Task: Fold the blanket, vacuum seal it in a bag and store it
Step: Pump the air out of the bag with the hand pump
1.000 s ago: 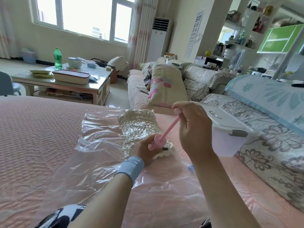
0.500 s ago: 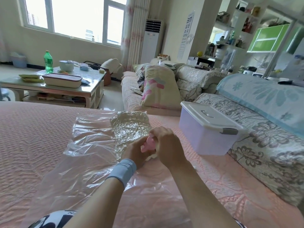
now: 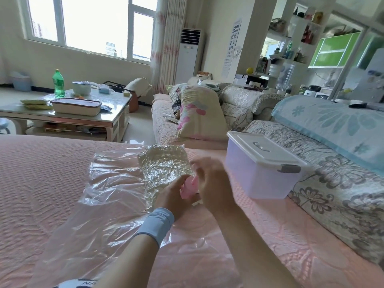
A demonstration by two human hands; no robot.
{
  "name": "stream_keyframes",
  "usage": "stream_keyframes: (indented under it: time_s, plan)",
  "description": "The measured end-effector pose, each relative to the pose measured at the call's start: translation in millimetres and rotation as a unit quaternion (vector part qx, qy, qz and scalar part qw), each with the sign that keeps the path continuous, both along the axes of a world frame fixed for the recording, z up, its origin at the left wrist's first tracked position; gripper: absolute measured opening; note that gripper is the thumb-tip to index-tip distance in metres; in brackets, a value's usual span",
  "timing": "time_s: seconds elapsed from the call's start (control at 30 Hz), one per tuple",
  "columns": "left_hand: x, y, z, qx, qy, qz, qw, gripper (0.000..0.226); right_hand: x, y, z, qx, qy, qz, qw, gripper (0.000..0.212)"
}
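**Q:** What is at far left?
**A:** A bench point(image 3: 116, 121) across the room, carrying a green bottle point(image 3: 58, 84).

**Q:** Where is the task item?
**A:** The clear bag point(image 3: 112, 183) lies flat on the bed point(image 3: 41, 183), at centre. The blanket point(image 3: 164, 165) is inside the bag at its far end, pressed into a crinkled block.

**Q:** What is the state of the hands?
**A:** Left hand point(image 3: 172, 194): the fingers are curled round the pink pump point(image 3: 189, 187) at the blanket's near edge. Right hand point(image 3: 214, 183): it is against the pump's right side. Its fingers are blurred, so I cannot tell whether it grips.

**Q:** What is to the right of the hands?
**A:** A box point(image 3: 259, 179) with its lid on sits on the bed beside the sofa point(image 3: 342, 194). It is near the right hand but apart from it.
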State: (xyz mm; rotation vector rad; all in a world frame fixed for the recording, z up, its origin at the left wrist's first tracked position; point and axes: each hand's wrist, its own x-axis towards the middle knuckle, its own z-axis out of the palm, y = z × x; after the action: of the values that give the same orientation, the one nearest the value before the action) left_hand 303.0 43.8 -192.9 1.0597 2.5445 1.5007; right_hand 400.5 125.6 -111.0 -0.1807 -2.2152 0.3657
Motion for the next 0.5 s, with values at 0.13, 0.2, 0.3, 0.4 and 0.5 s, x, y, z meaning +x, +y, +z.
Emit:
stream_keyframes:
  time_s: [0.13, 0.2, 0.3, 0.4, 0.5]
  plan:
    - [1.5, 1.1, -1.4, -0.025, 0.045, 0.016, 0.999, 0.038, 1.3, -3.4, -18.7, 0.026, -0.136, -0.039, 0.990, 0.015]
    - [1.9, 0.3, -0.5, -0.011, 0.034, 0.013, 0.999, 0.041, 6.2, -7.1, -5.7, 0.052, -0.116, -0.041, 0.991, 0.014]
    - [3.9, -3.3, 4.3, 0.024, 0.017, 0.009, 1.000, 0.044, 11.7, -12.9, 20.4, 0.085, -0.036, -0.060, 0.994, 0.019]
    - [3.1, -4.8, 3.8, 0.031, 0.001, 0.005, 1.000, 0.044, 23.0, -13.0, 45.6, 0.109, 0.100, -0.050, 0.988, 0.016]
    - [0.5, -7.0, -2.3, 0.025, -0.011, -0.004, 1.000, 0.043, 26.0, -16.7, 50.5, 0.128, 0.209, -0.005, 0.969, 0.015]
